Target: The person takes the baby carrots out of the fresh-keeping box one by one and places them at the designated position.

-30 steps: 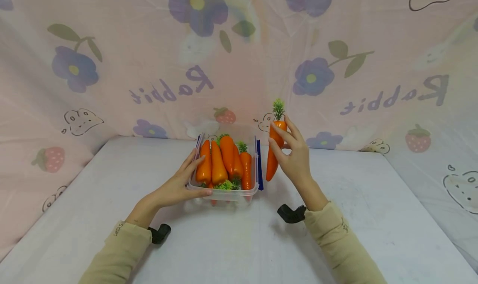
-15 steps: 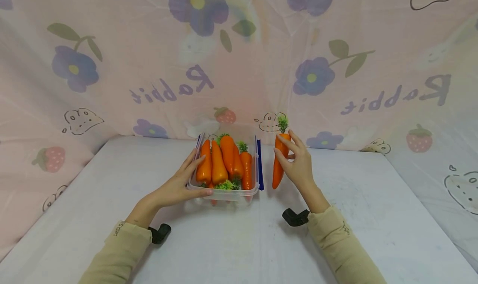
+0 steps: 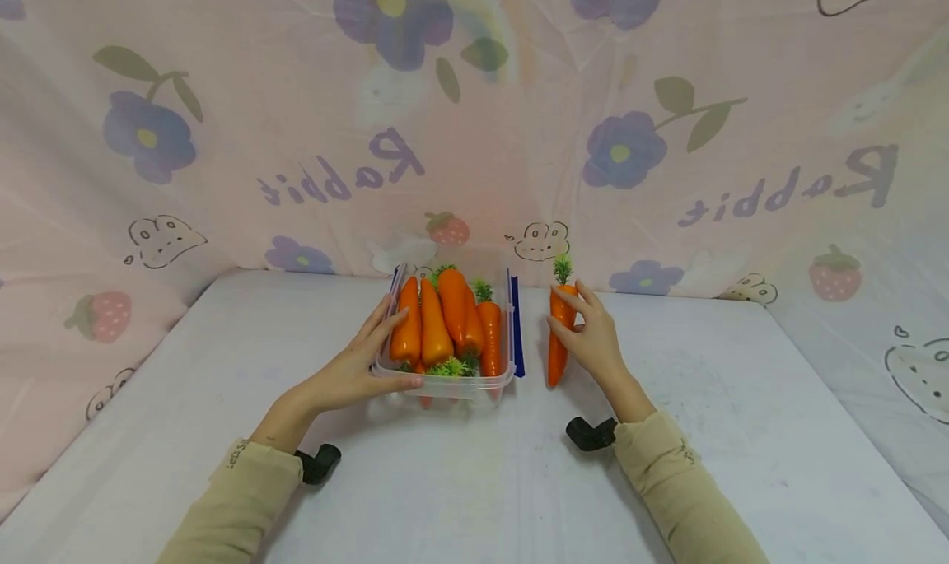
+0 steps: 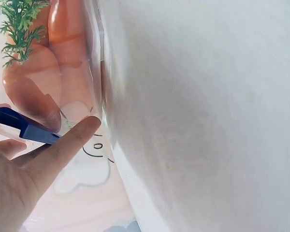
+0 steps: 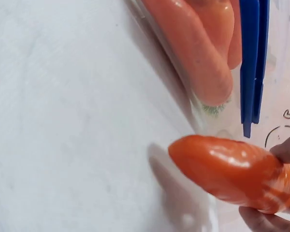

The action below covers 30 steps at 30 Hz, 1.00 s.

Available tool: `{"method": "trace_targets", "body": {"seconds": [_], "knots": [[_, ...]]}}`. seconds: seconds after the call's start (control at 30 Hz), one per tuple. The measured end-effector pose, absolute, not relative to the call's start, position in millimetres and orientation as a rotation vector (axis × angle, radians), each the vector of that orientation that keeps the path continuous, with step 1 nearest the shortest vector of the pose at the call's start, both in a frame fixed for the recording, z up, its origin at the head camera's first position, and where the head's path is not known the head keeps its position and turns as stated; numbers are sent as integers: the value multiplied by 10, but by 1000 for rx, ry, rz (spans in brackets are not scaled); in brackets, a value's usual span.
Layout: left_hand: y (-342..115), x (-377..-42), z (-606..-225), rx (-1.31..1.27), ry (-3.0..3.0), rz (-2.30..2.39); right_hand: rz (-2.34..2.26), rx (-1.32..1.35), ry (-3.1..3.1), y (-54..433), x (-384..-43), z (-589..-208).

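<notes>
My right hand [image 3: 596, 341] pinches a glossy artificial carrot [image 3: 558, 365] near its top, thumb on one side and fingers on the other. The carrot hangs upright, green tuft up and tip down, just right of the container. In the right wrist view, the carrot's rounded tip [image 5: 208, 157] is close over the table, its shadow beside it. My left hand [image 3: 344, 373] rests on the left side of a clear plastic container [image 3: 452, 387], thumb along the front rim and fingers extended over the left edge. Several carrots [image 3: 436, 329] lie inside, some tufts showing.
A blue latch flap [image 3: 516, 327] hangs off the container's right side, and another blue latch [image 4: 26, 128] is by the left hand. Black wrist mounts [image 3: 591, 434] stick out from both sleeves. A printed cloth [image 3: 511, 119] stands behind the white table [image 3: 474, 490].
My right hand has lowered the carrot and shifted it slightly right, away from the container. My left hand and the container have stayed in place.
</notes>
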State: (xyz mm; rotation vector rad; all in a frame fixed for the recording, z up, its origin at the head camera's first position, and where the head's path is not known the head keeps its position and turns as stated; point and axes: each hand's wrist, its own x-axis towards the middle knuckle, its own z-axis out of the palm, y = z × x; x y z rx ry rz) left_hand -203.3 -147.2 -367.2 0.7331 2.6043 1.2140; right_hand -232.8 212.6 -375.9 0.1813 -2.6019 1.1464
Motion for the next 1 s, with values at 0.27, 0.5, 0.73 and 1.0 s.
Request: {"method": "trace_targets", "body": {"seconds": [0.27, 0.5, 0.73, 1.0], "knots": [[-1475, -2043, -3665, 737, 2614, 1199, 1156, 127, -2695, 2194, -2372, -3828], [-1466, -2046, -3646, 738, 2613, 1200, 1141, 104, -2744, 2235, -2410, -3863], [-1467, -2035, -3642, 770, 2617, 1193, 1061, 109, -2837, 2253, -2402, -3894], [-1466, -2015, -3638, 764, 2605, 1200, 1004, 107, -2835, 2255, -2406, -3943]]}}
